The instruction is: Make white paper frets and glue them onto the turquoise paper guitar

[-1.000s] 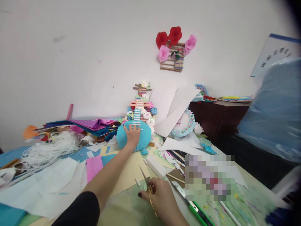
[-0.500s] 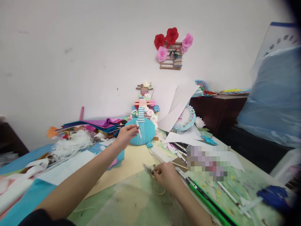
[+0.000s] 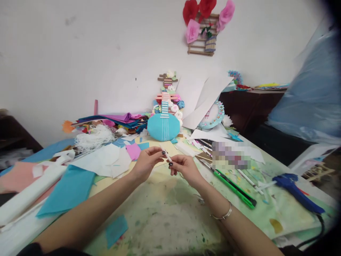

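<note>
In left hand (image 3: 146, 164) and right hand (image 3: 187, 170), pinched by thumb and fingers of each: one slim white stick (image 3: 167, 155), slanting, above the middle of the cluttered table (image 3: 162, 209). Hands near each other; cannot tell whether fingertips touch. Stick's lower end partly covered by right thumb.

Hard to make out: small metallic thing (image 3: 200, 200) beside right forearm, too indistinct to name. Pixelated patch (image 3: 231, 155) right of the hands, contents unreadable. Cut off at top edge: wall-mounted wooden rack (image 3: 201, 46) with paper flowers (image 3: 193, 31). Cut off at right: blue plastic-wrapped bundle (image 3: 306, 92).

Counts: two red flowers and two pink on the rack. One green utility knife (image 3: 234, 188), blade out. One blue glue gun (image 3: 297, 192), black cord running off into the dark corner. One bangle (image 3: 223, 214), right wrist.

Around: turquoise lute model (image 3: 163, 128) propped beyond the hands, overlapping a peach neck (image 3: 165, 96) and a brown headpiece (image 3: 167, 81) behind. Pink slip (image 3: 133, 152) just beyond left hand. Farther left, white cord tangle (image 3: 93, 138) and folded turquoise sheet (image 3: 66, 190). Leaning white paper (image 3: 210, 101) in front of a flower-edged disc (image 3: 220, 117), partly hiding it.
</note>
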Demonstrator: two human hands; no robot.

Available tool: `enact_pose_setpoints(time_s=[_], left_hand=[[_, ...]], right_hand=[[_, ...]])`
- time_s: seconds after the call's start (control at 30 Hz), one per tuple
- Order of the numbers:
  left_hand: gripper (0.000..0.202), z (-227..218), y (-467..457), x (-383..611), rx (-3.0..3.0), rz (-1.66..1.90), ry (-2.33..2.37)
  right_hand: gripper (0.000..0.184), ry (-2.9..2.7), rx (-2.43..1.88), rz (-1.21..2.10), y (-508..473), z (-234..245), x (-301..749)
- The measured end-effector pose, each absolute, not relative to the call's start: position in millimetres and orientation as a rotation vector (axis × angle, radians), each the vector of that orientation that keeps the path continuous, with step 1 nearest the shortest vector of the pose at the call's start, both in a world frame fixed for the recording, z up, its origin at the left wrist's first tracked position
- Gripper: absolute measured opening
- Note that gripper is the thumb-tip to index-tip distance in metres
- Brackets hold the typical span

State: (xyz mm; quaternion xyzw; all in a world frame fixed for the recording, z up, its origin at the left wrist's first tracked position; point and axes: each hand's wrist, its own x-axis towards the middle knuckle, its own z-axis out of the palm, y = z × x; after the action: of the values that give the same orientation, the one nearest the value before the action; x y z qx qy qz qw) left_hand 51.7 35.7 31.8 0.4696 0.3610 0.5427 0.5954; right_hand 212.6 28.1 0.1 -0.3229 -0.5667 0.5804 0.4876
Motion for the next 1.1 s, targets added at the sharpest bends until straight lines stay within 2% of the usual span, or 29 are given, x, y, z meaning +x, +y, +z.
enact_pose_setpoints(time_s=[0.3, 0.67, 0.9, 1.0, 1.1], left_hand=[[0.017, 24.2, 47.7, 38.5, 0.955, 1.228, 0.751], [0.022, 23.5, 54.6, 26.9, 0.920, 1.212, 0.749], [0.020, 11.6, 44.8, 39.5, 1.200, 1.251, 0.865], [0.019, 11.1, 38.4, 44.0, 1.242, 1.271, 0.888], [0.019, 15.3, 31.8, 46.8, 1.312, 1.268, 0.906]], right_hand=[[0.032, -1.381, -0.834, 1.466, 29.0, -2.7, 218.2], [0.025, -1.045, -0.907, 0.891, 49.7, 10.1, 274.0], [0.018, -1.411, -1.032, 0.904, 27.7, 4.3, 228.1], [0.010, -1.468, -1.060, 0.908, 23.1, -1.0, 213.7], [0.012, -1.473, -1.062, 0.951, 22.2, -4.0, 211.4]])
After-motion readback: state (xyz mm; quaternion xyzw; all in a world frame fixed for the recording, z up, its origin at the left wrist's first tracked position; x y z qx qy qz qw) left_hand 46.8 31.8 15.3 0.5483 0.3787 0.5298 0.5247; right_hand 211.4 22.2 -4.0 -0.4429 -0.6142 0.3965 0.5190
